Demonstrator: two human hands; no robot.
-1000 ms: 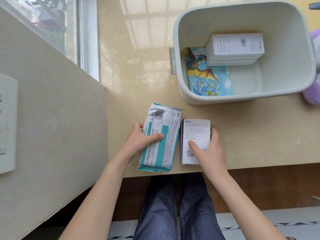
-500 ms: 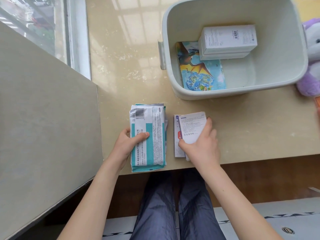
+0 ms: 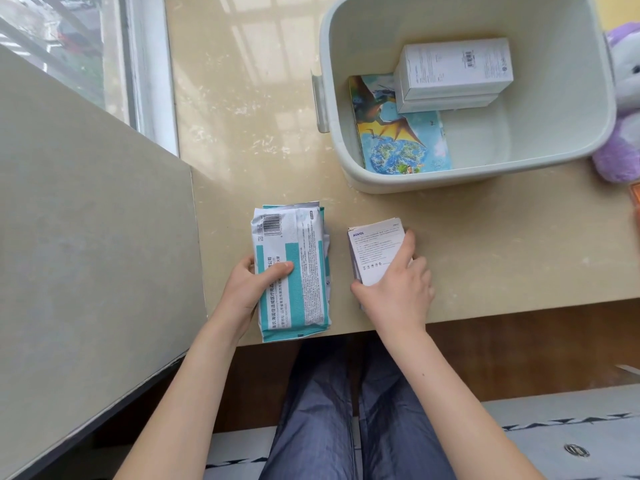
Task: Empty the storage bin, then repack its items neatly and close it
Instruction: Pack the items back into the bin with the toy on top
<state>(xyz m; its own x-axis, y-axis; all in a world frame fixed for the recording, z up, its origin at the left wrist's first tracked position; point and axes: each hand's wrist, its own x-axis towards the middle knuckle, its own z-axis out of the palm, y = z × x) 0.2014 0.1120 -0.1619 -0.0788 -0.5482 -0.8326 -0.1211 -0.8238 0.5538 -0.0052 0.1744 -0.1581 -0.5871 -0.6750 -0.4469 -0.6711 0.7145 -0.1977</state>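
Since a second ago, the small white box (image 3: pixel 375 251) has parted from the teal-and-white packet (image 3: pixel 294 268), leaving a strip of bare table between them, and it now sits askew, its far end tipped up. The right hand (image 3: pixel 398 292) grips this box from above, thumb on its left edge and fingers curled over its right. The left hand (image 3: pixel 249 289) holds the packet flat near the table's front edge, thumb pressed across its face and fingers tucked along its left side.

Farther back on the glossy beige table (image 3: pixel 263 98) stands the pale storage bin (image 3: pixel 346 161), open-topped. Inside it, a larger white box (image 3: pixel 457 69) lies partly over a picture book with a dragon (image 3: pixel 398 133). A purple plush toy (image 3: pixel 620 133) touches the bin's right side. A window (image 3: pixel 86 46) runs along the left, beside a plain beige wall block (image 3: pixel 86 237). Knees in blue-grey trousers (image 3: pixel 329 410) show below.
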